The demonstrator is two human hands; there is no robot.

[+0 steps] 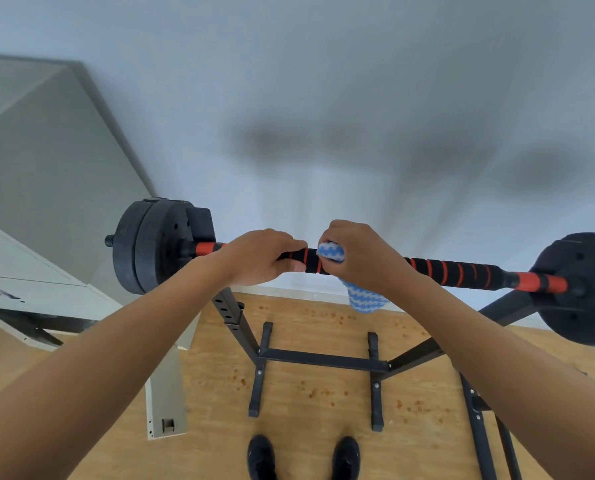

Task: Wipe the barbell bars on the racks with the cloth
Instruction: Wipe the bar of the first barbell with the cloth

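We stand facing a pale wall [358, 81], feet on a wood floor [306, 386] speckled with small brown spots. A black rack [323, 360] rises from that floor, its left upright [235, 317] and a slanted right leg [417, 353] carrying the bar [462, 273] across our view. A grey cabinet [29, 292] sits off the rack's left side.

The bar runs from a stack of black plates [150, 244] at the rack's left end to another plate [587, 289] at its right end. Its middle is black foam ringed with orange; bare orange sleeves show just inside each plate stack.

Our left hand [261, 258] is curled around the bar left of centre, fingers wrapped over the foam, steadying it. Our right hand [362, 254] is closed just beside it, clamping the cloth [330, 252] around the foam. The cloth is blue with white zigzags; a bunched part shows by the thumb and a loose tail hangs below the bar.

We judge the wipe is mid-bar, with the right stretch of foam and both orange sleeves yet to cover.

The risks: the hanging tail could slip out of the grip if we slide fast over the grippy foam. Pushing hard sideways might roll or shift the loaded bar on its rests, since only the left hand braces it. The cloth may also skip the ridged orange bands.
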